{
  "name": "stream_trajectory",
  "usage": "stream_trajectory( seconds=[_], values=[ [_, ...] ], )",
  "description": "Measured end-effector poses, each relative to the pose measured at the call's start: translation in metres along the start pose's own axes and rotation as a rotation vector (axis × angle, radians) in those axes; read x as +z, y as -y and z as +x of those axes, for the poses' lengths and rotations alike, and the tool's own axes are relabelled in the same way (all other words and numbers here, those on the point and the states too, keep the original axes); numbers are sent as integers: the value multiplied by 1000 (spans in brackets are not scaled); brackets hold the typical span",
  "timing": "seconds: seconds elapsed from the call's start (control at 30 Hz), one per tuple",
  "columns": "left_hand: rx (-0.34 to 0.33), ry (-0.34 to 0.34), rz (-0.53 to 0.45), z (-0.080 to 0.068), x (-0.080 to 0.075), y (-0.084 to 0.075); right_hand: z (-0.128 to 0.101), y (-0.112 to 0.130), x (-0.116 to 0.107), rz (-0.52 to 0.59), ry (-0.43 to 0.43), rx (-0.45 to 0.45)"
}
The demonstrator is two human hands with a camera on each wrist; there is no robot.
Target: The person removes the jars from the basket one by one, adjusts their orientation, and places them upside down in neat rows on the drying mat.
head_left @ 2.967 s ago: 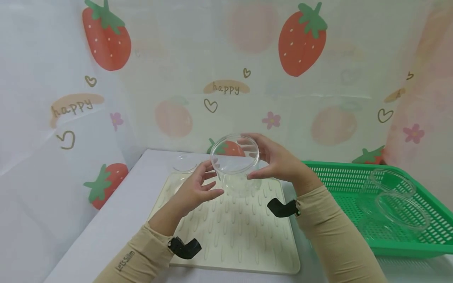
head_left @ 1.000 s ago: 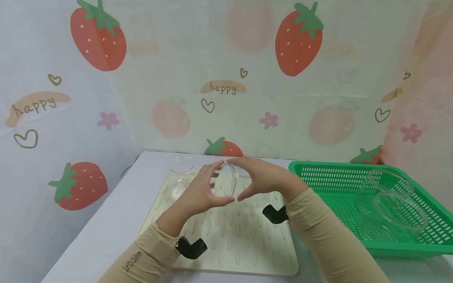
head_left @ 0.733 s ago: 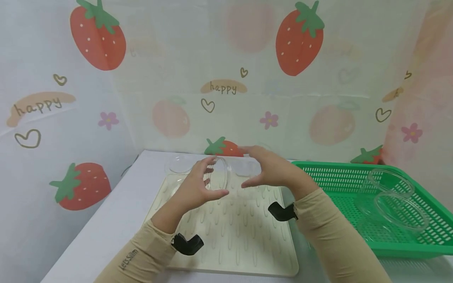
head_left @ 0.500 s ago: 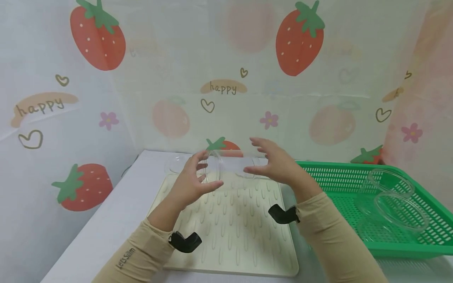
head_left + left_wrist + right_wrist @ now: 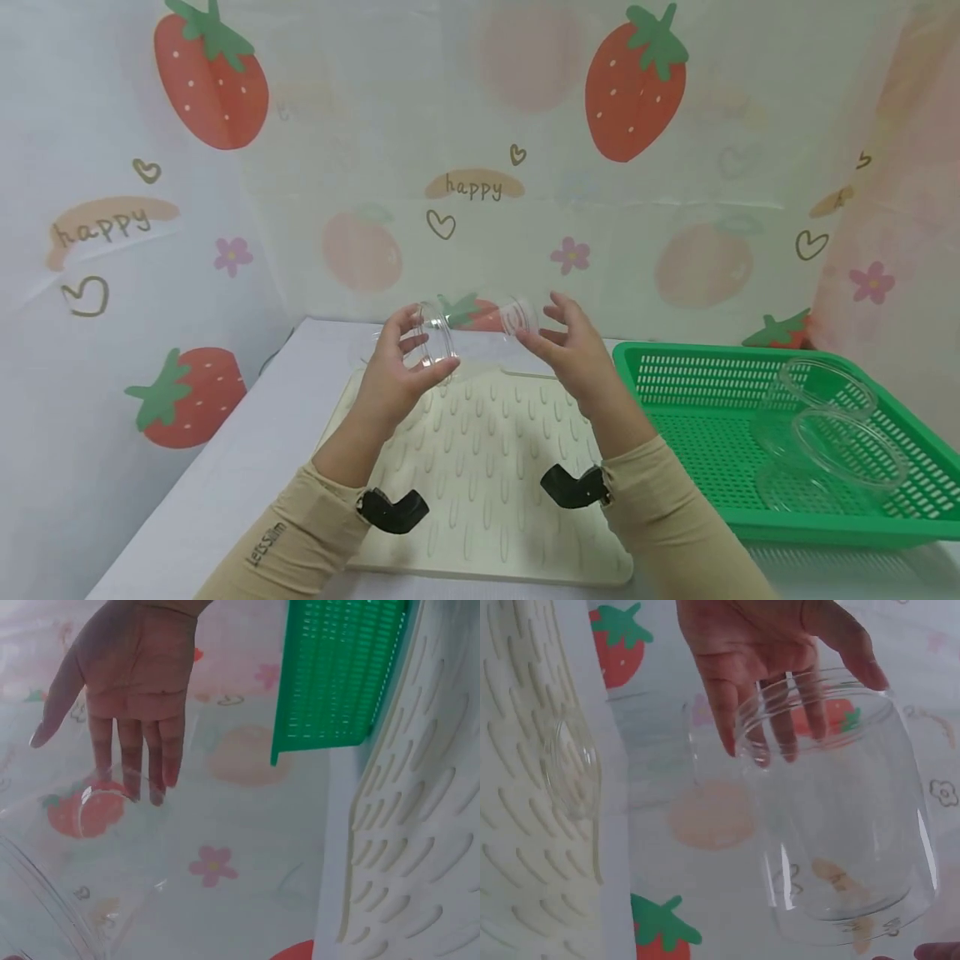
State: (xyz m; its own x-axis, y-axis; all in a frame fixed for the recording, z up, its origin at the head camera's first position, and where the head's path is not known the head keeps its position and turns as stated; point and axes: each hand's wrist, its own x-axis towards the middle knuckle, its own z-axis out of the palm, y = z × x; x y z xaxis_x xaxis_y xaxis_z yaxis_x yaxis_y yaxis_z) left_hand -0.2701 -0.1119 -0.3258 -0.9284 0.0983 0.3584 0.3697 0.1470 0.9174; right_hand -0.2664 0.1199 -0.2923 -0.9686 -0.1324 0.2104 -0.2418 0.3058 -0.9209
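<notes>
A clear jar with a ringed rim (image 5: pixel 435 333) is held up over the mat, tipped on its side. My left hand (image 5: pixel 392 375) grips it by the rim, thumb below and fingers behind, as the right wrist view shows across the jar's mouth (image 5: pixel 840 825). The jar's base points right and slightly up toward my right hand (image 5: pixel 576 354). In the left wrist view that right hand (image 5: pixel 139 690) has its fingers straight and thumb spread, fingertips overlapping the base.
A cream ridged mat (image 5: pixel 495 517) lies beneath the hands. On the right stands a green basket (image 5: pixel 750 533) with clear jars (image 5: pixel 851 446) inside. A clear round piece (image 5: pixel 574 765) sits at the mat's edge in the right wrist view. A printed cloth hangs behind.
The jar has turned from mouth toward me to lying sideways, rim left. My left hand has moved up and left with it lately, the base rising. My right hand has let go of the rim.
</notes>
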Motion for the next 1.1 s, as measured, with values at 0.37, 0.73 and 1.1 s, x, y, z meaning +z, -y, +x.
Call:
stream_trajectory(
  seconds=[0.37, 0.73, 1.1],
  values=[
    [-6, 6, -199, -1, 12, 5, 4, -31, 30, 566, -53, 18],
    [-6, 14, -353, -5, 33, 15, 2, -45, 47, 721, -48, 31],
    [9, 58, -349, -6, 40, 18, 2, -46, 51, 923, -100, -63]
  ],
)
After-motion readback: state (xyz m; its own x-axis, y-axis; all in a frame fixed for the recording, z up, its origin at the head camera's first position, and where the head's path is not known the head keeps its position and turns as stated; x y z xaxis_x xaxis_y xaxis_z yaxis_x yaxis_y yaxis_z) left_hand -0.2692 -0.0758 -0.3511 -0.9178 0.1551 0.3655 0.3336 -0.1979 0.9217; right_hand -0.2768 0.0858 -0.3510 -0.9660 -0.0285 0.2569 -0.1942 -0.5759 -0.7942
